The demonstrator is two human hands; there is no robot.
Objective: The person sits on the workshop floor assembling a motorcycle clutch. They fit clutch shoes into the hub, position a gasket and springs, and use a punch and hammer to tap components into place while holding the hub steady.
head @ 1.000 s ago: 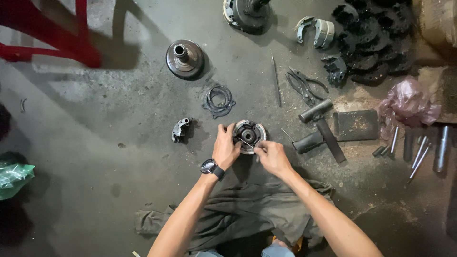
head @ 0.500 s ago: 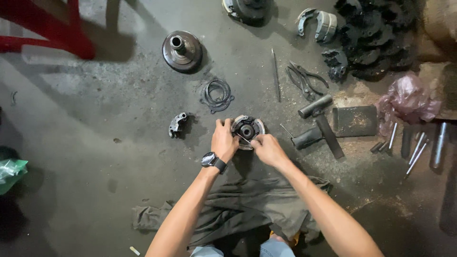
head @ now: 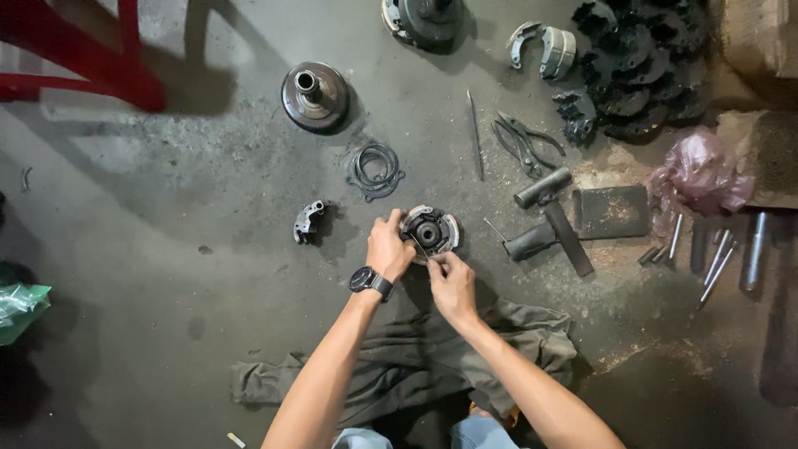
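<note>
Both hands stay on the round metal assembly (head: 429, 232) as they did half a second ago; only the view has shifted a little, and the right hand's fingertips sit slightly lower on its near edge. That round part, a dark hub ringed by pale curved shoes, lies flat on the grey concrete floor (head: 166, 249) just above the middle of the frame. The left hand (head: 389, 248), with a black watch (head: 369, 281) on its wrist, cups the part's left rim, fingers curled against it. The right hand (head: 450, 283) has its fingertips pressed together at the lower rim, pinching something too small to make out.

Below the hands a crumpled grey-green rag (head: 399, 366) spreads over the floor. Left of the assembly lies a single small curved metal piece (head: 307, 221), well apart from it. Above it lies a tangle of thin wire rings (head: 376, 169), and further up-left stands a round bell-shaped drum (head: 314, 95) with a short shaft. To the right rest a short hammer-like tool (head: 549, 218), a flat dark plate (head: 613, 211), pliers (head: 522, 141) and a thin rod (head: 475, 133). At the far right lie several steel pins (head: 715, 258) and a pink plastic bag (head: 700, 175); a heap of dark parts (head: 640, 66) fills the upper right.
</note>
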